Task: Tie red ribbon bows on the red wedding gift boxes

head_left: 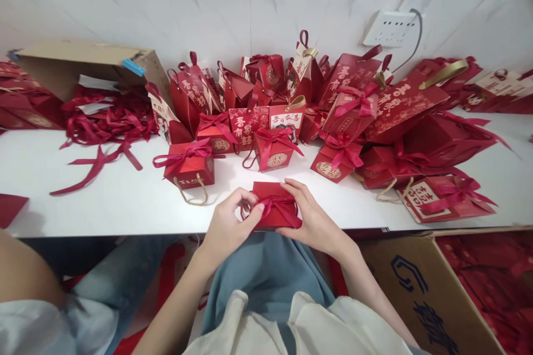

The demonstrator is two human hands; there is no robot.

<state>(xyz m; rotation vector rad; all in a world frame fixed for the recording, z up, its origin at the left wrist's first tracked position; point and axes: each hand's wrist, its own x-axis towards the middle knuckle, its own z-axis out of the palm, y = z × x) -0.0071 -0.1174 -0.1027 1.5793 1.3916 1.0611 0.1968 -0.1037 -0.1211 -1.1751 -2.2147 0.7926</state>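
A small red gift box (pixel 267 189) sits at the table's front edge, straight before me. Across its top lies a dark red ribbon (pixel 283 208) tied in a bow. My left hand (pixel 236 215) is at the box's left side, thumb and fingertips pinched on the ribbon's left part. On the opposite side my right hand (pixel 312 215) grips the box, fingers along the far side and thumb near the front. Just beyond stand another bow-topped red box (pixel 272 158) and, to its left, a red box with a rope handle (pixel 191 177).
Several red gift boxes (pixel 347 83) crowd the wall side of the white table (pixel 125 211). A cardboard carton (pixel 91 52) holds loose ribbons (pixel 110 119). Another carton (pixel 400 288) stands below right. A person's arm (pixel 27 272) shows at left. A power strip (pixel 391 29) is on the wall.
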